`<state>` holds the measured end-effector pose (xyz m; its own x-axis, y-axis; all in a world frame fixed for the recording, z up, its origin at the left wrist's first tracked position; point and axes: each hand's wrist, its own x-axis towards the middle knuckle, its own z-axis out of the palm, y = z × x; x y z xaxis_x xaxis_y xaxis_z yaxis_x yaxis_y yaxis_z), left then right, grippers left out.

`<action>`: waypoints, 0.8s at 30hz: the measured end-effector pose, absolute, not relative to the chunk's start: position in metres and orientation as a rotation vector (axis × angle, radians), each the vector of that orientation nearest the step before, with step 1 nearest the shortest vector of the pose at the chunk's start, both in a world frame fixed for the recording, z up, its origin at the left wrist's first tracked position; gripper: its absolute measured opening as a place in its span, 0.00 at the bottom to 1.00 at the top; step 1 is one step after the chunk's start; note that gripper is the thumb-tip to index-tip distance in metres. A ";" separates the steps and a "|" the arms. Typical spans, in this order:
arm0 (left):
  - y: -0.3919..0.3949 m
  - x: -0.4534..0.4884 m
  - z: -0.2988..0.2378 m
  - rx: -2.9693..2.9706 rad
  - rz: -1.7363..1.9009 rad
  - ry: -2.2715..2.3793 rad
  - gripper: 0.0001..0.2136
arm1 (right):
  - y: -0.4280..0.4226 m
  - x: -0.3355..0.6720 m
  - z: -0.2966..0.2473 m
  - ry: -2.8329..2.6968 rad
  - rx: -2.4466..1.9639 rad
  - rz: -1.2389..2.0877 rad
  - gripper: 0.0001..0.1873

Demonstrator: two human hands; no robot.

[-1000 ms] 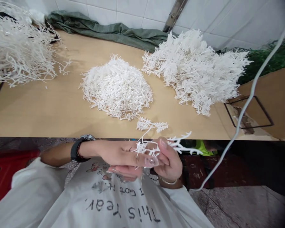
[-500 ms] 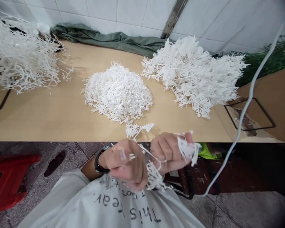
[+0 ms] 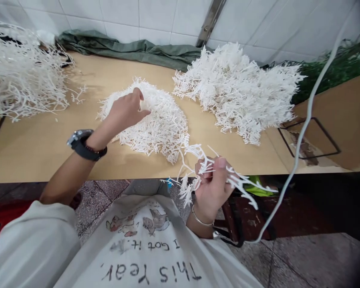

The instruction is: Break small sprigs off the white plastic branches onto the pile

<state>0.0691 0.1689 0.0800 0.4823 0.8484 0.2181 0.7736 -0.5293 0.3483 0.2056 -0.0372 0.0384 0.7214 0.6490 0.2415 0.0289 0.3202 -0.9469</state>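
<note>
My left hand [image 3: 125, 110], with a black watch on the wrist, reaches over the table and pinches into the top of the middle pile of short white plastic sprigs [image 3: 158, 124]. My right hand [image 3: 212, 186] stays below the table's front edge, closed around a white branched plastic stem [image 3: 198, 160] whose twigs stick out on both sides. A bangle sits on that wrist.
A wooden table [image 3: 47, 148] carries a big heap of white branches [image 3: 240, 88] at the back right and a looser tangle of white stalks [image 3: 20, 80] at the far left. A green cloth [image 3: 131, 46] lies along the tiled wall. A white cable [image 3: 300, 132] hangs at right.
My left hand has left the branch near my chest and reached forward onto the middle pile. My right hand keeps the branch and has turned it slightly.
</note>
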 end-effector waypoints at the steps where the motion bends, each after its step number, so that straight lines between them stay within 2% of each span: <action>1: 0.176 0.070 0.080 2.534 0.578 1.412 0.21 | -0.036 0.205 0.039 -0.684 -1.197 0.463 0.23; 3: 0.174 0.074 0.084 2.508 0.755 1.387 0.26 | -0.034 0.205 0.039 -0.706 -1.242 0.474 0.22; 6: 0.137 0.080 0.099 2.409 1.002 1.117 0.20 | -0.032 0.206 0.039 -0.767 -1.310 0.430 0.22; 9: 0.083 0.082 0.106 2.447 0.853 0.634 0.22 | -0.031 0.206 0.041 -0.855 -1.381 0.275 0.22; 10: 0.067 0.083 0.104 2.501 0.832 0.569 0.23 | -0.031 0.205 0.041 -0.875 -1.396 0.224 0.22; 14: 0.034 0.090 0.086 2.658 1.186 0.558 0.20 | -0.031 0.201 0.039 -0.913 -1.338 0.234 0.22; 16: 0.034 0.094 0.078 2.649 1.134 0.525 0.17 | -0.031 0.200 0.036 -0.899 -1.264 0.340 0.22; 20: 0.041 0.093 0.074 2.396 0.771 0.367 0.12 | -0.029 0.200 0.034 -0.765 -1.128 0.534 0.25; 22: 0.042 0.093 0.073 2.259 0.790 0.314 0.14 | -0.027 0.200 0.037 -0.700 -1.071 0.582 0.27; 24: 0.040 0.094 0.070 2.218 0.978 0.334 0.15 | -0.025 0.196 0.040 -0.633 -1.028 0.602 0.29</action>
<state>0.0940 0.0398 0.0702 0.6843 0.4748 0.5533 -0.0371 -0.7353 0.6768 0.1960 -0.0250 0.0398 0.6733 0.7139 0.1924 -0.1566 0.3920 -0.9065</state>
